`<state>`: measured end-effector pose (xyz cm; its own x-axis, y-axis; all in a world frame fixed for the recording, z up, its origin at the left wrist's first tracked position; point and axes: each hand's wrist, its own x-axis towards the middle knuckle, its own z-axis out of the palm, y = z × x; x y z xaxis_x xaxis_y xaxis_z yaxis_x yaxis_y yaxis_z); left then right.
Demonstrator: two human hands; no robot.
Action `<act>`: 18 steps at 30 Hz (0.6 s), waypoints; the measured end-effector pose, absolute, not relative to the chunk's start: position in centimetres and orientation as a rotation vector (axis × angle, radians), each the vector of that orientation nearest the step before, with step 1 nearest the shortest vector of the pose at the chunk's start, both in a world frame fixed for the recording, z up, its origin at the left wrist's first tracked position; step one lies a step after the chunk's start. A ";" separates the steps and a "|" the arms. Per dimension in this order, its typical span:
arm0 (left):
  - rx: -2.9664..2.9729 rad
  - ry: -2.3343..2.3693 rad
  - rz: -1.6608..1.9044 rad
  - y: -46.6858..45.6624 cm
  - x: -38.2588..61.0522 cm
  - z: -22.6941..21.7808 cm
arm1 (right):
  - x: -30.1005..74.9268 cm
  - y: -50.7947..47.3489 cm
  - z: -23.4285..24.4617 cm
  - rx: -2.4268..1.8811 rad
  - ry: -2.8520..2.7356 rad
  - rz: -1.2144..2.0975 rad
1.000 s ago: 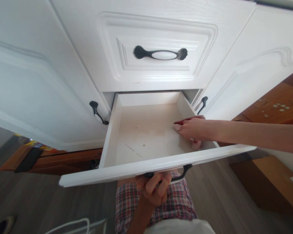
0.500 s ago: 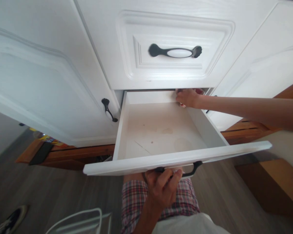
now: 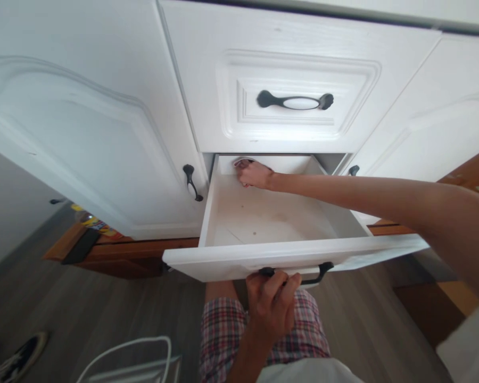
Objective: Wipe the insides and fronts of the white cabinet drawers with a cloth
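A white drawer (image 3: 207,223) stands pulled out from the white cabinet, nothing lying on its stained bottom. My left hand (image 3: 272,300) grips the drawer's black handle (image 3: 321,274) from below the front panel. My right hand (image 3: 255,174) reaches deep inside to the back left corner and presses a red and white cloth (image 3: 242,161) against the rear wall. Most of the cloth is hidden by my fingers.
Above the open drawer sits a closed drawer with a black and white handle (image 3: 295,101). Cabinet doors with black handles (image 3: 192,182) flank it on both sides. A white wire frame (image 3: 135,356) stands on the wood floor at lower left, and a shoe (image 3: 18,357) lies further left.
My right hand slid with the cloth from the drawer's right side to the back right corner, then across the rear wall to the back left corner. My left hand stayed on the handle.
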<state>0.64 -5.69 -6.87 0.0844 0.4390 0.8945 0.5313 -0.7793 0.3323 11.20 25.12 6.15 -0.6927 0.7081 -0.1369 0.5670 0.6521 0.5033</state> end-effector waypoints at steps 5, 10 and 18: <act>-2.319 -1.072 -1.751 -6.3 -0.1 -6.4 | 8.9 24.9 7.2 0.836 2.735 0.629; -2.326 -0.966 -1.704 -5.3 -0.9 -7.5 | 12.7 21.7 7.9 1.021 2.840 0.527; -2.301 -0.828 -1.748 -2.9 -1.1 -8.1 | 23.8 9.3 17.7 1.193 2.929 0.234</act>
<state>-1.07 -2.87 -8.09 0.1756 0.3416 0.9233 0.4984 -0.8397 0.2158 23.81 9.27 17.72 -0.7167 0.6925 0.0826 0.6968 0.7063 0.1249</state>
